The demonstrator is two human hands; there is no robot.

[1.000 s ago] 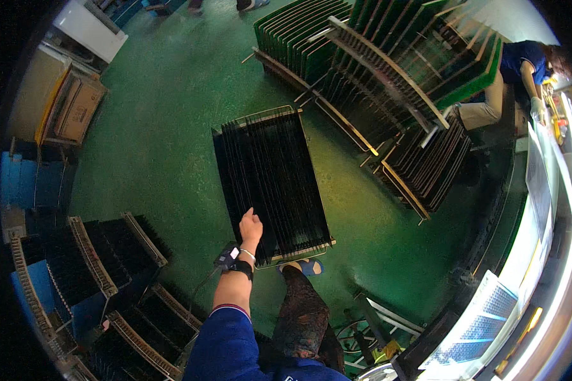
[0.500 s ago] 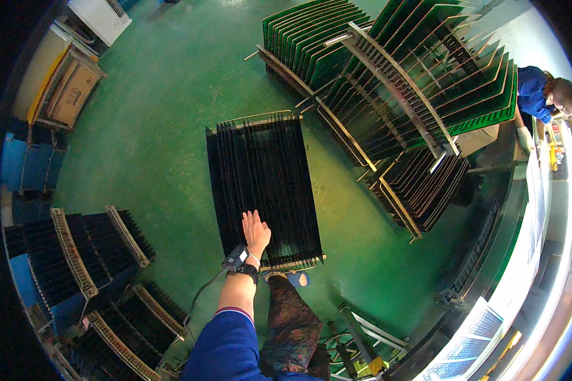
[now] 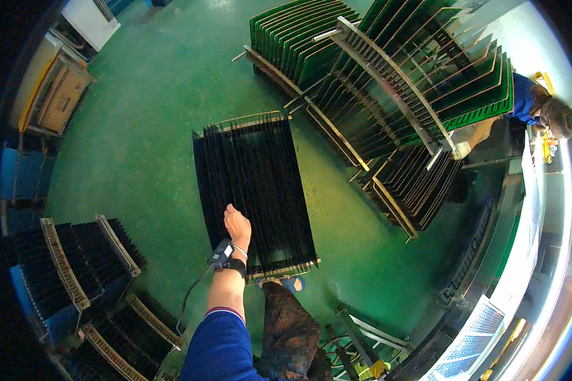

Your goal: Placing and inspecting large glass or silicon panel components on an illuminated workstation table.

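The left hand [image 3: 238, 223] hangs over the left part of the black panels [image 3: 270, 184], its fingers drawn in where a half second ago they were spread; it has also shifted a little toward the row's left edge. Whether the fingertips pinch a panel edge or merely rest above it cannot be told. The right hand is out of view, so its state cannot be told either. For the work, the change brings the curled fingers over the leftward panels, yet none appears lifted: they stand close-packed in the low metal rack frame [image 3: 292, 264], directly beneath and ahead of the hand.

Just behind the hand, a small dark device [image 3: 221, 252] sits on the wrist, its cable [image 3: 189, 296] looping down to the left. A blue slipper [image 3: 293, 283] is close against the frame's near end, behind and right of the hand, crowding that side.

Farther left and behind, slotted racks [image 3: 65, 263] hold more dark panels. Ahead and right, a big rack of green panels [image 3: 299, 44] closes in on the frame's far right corner. Beyond it, a co-worker's gloved hand [image 3: 462, 151] now reaches to that rack's near side.
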